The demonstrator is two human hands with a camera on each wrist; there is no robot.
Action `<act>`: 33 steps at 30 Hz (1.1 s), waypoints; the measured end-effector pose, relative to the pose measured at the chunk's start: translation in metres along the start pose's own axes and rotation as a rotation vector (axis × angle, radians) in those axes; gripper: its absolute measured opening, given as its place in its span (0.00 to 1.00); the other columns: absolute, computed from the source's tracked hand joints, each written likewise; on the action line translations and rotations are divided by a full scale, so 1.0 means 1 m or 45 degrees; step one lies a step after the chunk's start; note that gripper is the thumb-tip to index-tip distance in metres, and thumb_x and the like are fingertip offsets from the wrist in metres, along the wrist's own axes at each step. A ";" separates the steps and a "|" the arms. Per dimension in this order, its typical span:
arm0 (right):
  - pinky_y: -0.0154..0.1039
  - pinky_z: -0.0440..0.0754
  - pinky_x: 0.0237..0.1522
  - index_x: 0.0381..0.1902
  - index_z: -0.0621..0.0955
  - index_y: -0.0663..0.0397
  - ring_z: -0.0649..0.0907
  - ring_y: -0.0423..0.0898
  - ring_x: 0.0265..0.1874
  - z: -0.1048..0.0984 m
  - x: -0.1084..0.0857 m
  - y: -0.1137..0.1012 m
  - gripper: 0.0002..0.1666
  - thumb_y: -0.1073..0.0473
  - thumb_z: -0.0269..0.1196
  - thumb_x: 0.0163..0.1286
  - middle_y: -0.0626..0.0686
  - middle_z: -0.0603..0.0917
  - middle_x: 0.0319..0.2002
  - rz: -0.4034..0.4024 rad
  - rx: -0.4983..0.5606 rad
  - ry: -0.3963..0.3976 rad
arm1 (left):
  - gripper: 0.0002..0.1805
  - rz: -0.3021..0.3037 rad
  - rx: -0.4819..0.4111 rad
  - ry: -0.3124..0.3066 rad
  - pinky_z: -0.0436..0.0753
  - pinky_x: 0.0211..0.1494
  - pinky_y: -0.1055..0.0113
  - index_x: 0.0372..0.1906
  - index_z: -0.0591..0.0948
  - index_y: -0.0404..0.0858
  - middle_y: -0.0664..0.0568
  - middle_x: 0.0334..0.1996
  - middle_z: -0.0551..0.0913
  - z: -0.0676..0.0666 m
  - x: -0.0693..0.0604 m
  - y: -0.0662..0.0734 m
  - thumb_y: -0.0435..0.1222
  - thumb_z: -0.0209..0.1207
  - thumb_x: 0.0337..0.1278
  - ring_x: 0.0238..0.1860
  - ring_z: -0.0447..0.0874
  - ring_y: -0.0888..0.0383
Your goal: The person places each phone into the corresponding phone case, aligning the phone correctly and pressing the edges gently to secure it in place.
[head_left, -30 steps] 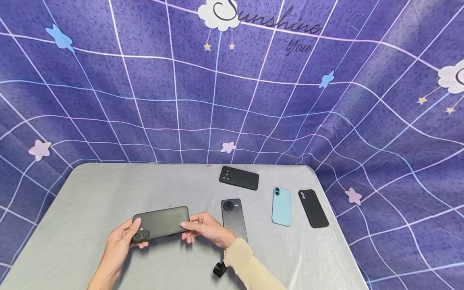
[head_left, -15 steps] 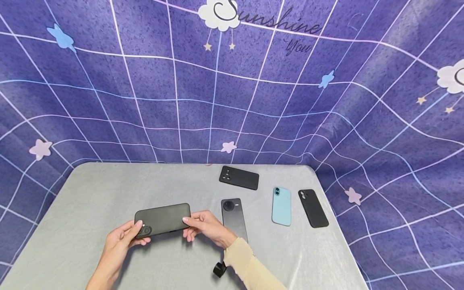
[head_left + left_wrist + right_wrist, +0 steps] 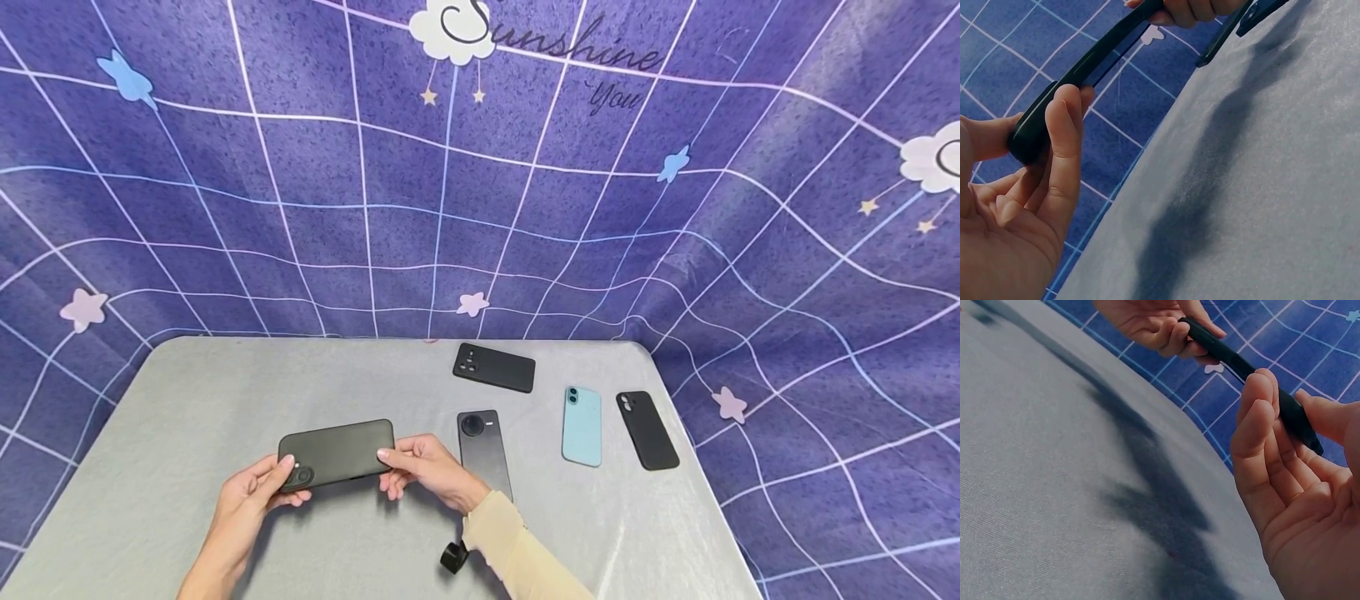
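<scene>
A phone in a dark case [image 3: 337, 450] is held above the table, long side across, its back with the round camera lenses upward. My left hand [image 3: 247, 498] grips the lens end, thumb on top beside the lenses and fingers beneath. At the other end my right hand [image 3: 431, 468] pinches a corner, thumb above and fingers under. Both wrist views show the cased phone [image 3: 1079, 72] edge-on between thumb and fingers, with a thin strip along its underside. Whether phone and case sit flush there I cannot tell. The face beneath is mostly hidden.
A grey phone [image 3: 483, 450] lies partly behind my right wrist. Farther back lies a black case [image 3: 495, 368]. To the right are a light blue phone [image 3: 582, 427] and another black case [image 3: 648, 431]. A small black object [image 3: 453, 557] shows beside my right sleeve.
Over the first half second the cased phone rises slightly away from me and shifts a little right, its back tilting, both hands keeping hold. Since then it has barely moved.
</scene>
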State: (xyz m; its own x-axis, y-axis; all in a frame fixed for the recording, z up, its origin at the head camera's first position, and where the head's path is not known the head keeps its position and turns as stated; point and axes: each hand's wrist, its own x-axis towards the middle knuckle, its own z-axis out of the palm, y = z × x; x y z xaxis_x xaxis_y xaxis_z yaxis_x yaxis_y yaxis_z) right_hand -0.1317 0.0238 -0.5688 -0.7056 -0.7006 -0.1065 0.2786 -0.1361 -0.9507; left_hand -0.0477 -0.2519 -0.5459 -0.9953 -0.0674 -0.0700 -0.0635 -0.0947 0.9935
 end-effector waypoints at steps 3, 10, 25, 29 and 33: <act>0.31 0.85 0.27 0.32 0.81 0.58 0.84 0.38 0.20 0.000 0.001 0.001 0.16 0.58 0.60 0.84 0.49 0.88 0.26 -0.008 -0.003 -0.003 | 0.15 0.002 0.000 -0.006 0.90 0.37 0.65 0.48 0.81 0.22 0.46 0.30 0.90 -0.001 0.000 -0.001 0.34 0.55 0.85 0.31 0.93 0.51; 0.31 0.85 0.28 0.30 0.80 0.56 0.83 0.38 0.20 -0.001 0.002 0.003 0.17 0.59 0.60 0.84 0.48 0.88 0.25 -0.010 -0.008 -0.005 | 0.15 -0.021 0.000 -0.003 0.90 0.38 0.65 0.49 0.81 0.23 0.46 0.31 0.90 -0.003 0.000 0.000 0.35 0.55 0.85 0.30 0.93 0.52; 0.33 0.87 0.33 0.33 0.80 0.54 0.86 0.39 0.25 -0.002 -0.001 0.002 0.14 0.59 0.60 0.84 0.50 0.89 0.29 0.029 -0.023 -0.032 | 0.18 -0.099 0.036 0.072 0.90 0.35 0.64 0.51 0.79 0.21 0.46 0.31 0.90 0.001 0.000 0.000 0.38 0.58 0.83 0.29 0.92 0.54; 0.33 0.88 0.34 0.35 0.81 0.55 0.86 0.40 0.24 -0.004 0.002 0.002 0.13 0.57 0.61 0.83 0.49 0.88 0.29 0.050 -0.058 0.030 | 0.18 -0.076 0.048 0.057 0.89 0.34 0.64 0.52 0.78 0.19 0.46 0.32 0.91 0.002 -0.001 -0.002 0.36 0.57 0.83 0.28 0.91 0.54; 0.33 0.87 0.32 0.44 0.85 0.66 0.85 0.39 0.21 -0.005 0.006 0.001 0.19 0.53 0.61 0.84 0.48 0.88 0.28 0.041 -0.077 0.139 | 0.19 -0.063 0.068 0.017 0.89 0.35 0.64 0.53 0.78 0.17 0.46 0.33 0.91 0.004 -0.003 -0.005 0.35 0.56 0.84 0.28 0.91 0.54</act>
State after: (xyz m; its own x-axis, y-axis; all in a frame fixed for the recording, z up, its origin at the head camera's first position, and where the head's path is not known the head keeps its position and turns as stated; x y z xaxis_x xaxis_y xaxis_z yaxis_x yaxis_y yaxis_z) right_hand -0.1386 0.0227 -0.5722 -0.7643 -0.6233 -0.1654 0.2649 -0.0695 -0.9618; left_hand -0.0448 -0.2471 -0.5507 -0.9898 -0.0768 -0.1199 -0.1167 -0.0452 0.9921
